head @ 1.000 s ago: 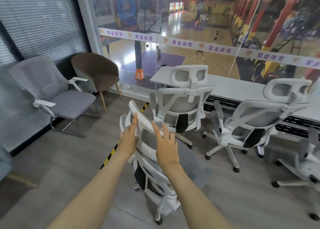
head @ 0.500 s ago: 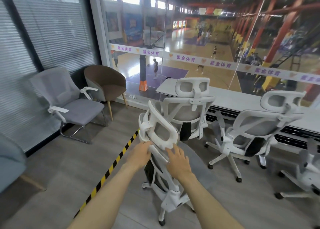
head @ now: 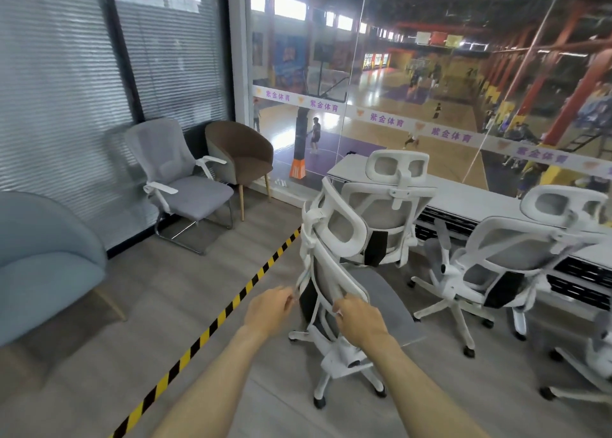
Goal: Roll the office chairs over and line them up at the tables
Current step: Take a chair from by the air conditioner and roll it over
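White plastic frame and grey mesh make up the white mesh office chair [head: 326, 273] that we hold by its backrest. It stands on its castors on the grey floor, just behind the first parked chair [head: 387, 225] and a short roll from the long white table [head: 470, 199].

Our right hand [head: 359, 318] is curled round the right rail of the backrest, low down. Our left hand [head: 268, 308] has its fingers bent at the left rail; it is blurred, but we judge that it grips there too. Taking the frame on both sides lets us steer, since a chair on castors swivels when pushed from one side only. The chair is turned partly sideways to us, seat toward the right, so we judge that it is mid-swing and not yet squared to the table.

The first parked chair and a second parked chair [head: 516, 255] face the table with their backs to us, which sets the line to match. Part of another white chair [head: 596, 355] shows at the right edge, away from the table.

Yellow-and-black floor tape [head: 231, 305] runs diagonally just left of our chair. Beyond it, against the blinds, stand a grey visitor chair [head: 185, 186], a brown tub chair [head: 245, 152] and a pale blue armchair [head: 43, 255]. They have no castors, so we take them to be outside the job.
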Demonstrator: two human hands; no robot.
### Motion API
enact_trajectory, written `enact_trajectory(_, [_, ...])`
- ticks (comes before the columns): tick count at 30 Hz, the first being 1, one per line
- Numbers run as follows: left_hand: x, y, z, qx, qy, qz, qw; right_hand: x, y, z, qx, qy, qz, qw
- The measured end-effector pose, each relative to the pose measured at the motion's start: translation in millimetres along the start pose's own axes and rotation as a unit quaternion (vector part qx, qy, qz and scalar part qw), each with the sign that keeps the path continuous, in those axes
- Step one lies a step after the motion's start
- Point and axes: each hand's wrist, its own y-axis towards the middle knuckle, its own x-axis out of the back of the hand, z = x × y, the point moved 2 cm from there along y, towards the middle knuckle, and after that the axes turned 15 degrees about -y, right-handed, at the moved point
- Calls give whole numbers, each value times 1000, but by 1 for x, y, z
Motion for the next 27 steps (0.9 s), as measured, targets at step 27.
enact_trajectory(27, [65, -613, -35, 404, 21, -173, 898, -44, -382, 270, 409, 86, 24, 908])
